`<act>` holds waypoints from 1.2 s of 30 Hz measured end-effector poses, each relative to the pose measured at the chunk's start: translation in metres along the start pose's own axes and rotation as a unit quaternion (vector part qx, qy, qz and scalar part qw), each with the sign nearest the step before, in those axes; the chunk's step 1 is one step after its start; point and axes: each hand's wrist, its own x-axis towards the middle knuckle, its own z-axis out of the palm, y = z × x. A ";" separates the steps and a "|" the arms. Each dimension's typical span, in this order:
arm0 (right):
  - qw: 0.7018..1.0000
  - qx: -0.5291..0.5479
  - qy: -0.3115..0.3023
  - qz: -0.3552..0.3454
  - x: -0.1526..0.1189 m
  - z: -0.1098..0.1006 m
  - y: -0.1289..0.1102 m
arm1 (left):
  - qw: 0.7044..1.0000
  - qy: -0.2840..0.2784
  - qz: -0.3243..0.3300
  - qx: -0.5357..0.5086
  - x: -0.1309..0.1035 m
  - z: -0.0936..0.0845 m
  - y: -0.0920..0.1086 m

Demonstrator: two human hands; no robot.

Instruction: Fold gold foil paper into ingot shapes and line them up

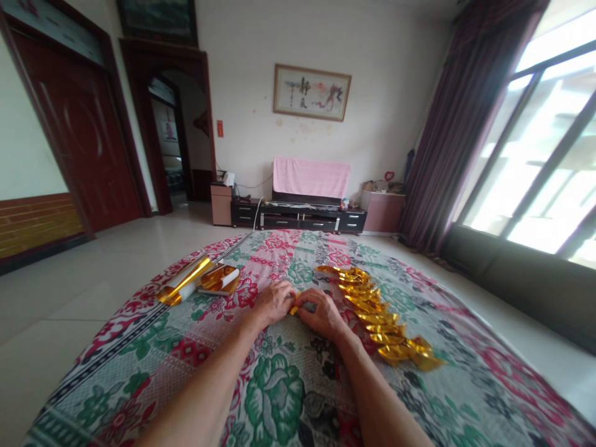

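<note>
Over the middle of the flowered cloth, my left hand and my right hand meet at a small piece of gold foil. Both hands pinch it between their fingertips, one from each side. To the right of my right hand lies a row of several folded gold foil pieces, overlapping one another. At the left, a curled roll of gold foil sheet rests beside a stack of smaller gold sheets with curled edges.
A patterned red, green and white cloth covers the round surface under my hands. Beyond it stand a low black cabinet and a pink cloth over a screen-like shape. A window with a purple curtain is at the right.
</note>
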 end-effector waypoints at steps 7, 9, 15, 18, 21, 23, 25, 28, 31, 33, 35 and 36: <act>0.996 -0.011 -0.083 0.005 0.004 -0.002 0.003 | 0.999 -0.008 -0.022 -0.029 0.001 0.003 -0.010; 0.996 -0.008 -0.090 0.006 0.006 -0.002 0.006 | 0.999 -0.012 -0.031 -0.041 0.001 0.002 -0.012; 0.995 -0.001 -0.095 0.003 0.007 -0.001 0.008 | 0.995 -0.003 -0.029 -0.094 -0.001 -0.005 -0.012; 0.996 -0.004 -0.089 0.014 0.007 0.000 0.009 | 0.994 -0.006 -0.045 -0.097 -0.002 -0.007 -0.010; 0.996 -0.012 -0.088 0.020 0.006 0.001 0.008 | 0.993 -0.024 -0.074 -0.093 -0.002 -0.009 -0.008; 0.996 -0.019 -0.089 0.025 0.006 0.001 0.008 | 0.992 -0.032 -0.082 -0.096 -0.001 -0.010 -0.007; 0.995 -0.024 -0.090 0.029 0.006 0.000 0.007 | 0.991 -0.034 -0.074 -0.104 -0.002 -0.012 -0.007; 0.995 -0.022 -0.091 0.023 0.007 0.000 0.007 | 0.991 -0.033 -0.054 -0.119 -0.003 -0.015 -0.008; 0.996 -0.012 -0.088 0.011 0.007 0.000 0.006 | 0.991 -0.035 -0.056 -0.121 -0.004 -0.017 -0.008; 0.996 -0.006 -0.083 0.008 0.007 0.000 0.005 | 0.990 -0.038 -0.062 -0.117 -0.004 -0.017 -0.008; 0.997 -0.003 -0.079 0.005 0.006 0.000 0.005 | 0.990 -0.039 -0.064 -0.115 -0.004 -0.016 -0.008; 0.997 -0.002 -0.081 0.003 0.006 -0.001 0.004 | 0.991 -0.039 -0.064 -0.115 -0.004 -0.016 -0.008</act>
